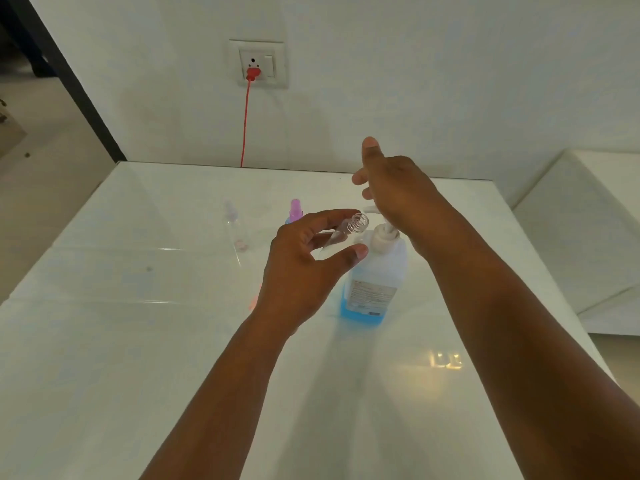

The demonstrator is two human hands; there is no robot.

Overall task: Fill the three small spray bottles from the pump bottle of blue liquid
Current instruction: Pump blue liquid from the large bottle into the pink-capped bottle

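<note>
Leftmost, a clear spray bottle (236,227) stands capped on the tabletop (104,341), with a filled, pink-capped one (295,211) just beyond your left hand (304,268). That hand pinches the open bottle (341,233) between fingers and thumb, tilted, its neck at the nozzle. It looks light, thin-walled and slick, so I'd grip mid-body, gently. Your right hand (391,188), fingers spread, presses the pump bottle (375,278) head (heavier, stable, about half full of blue liquid).
</note>
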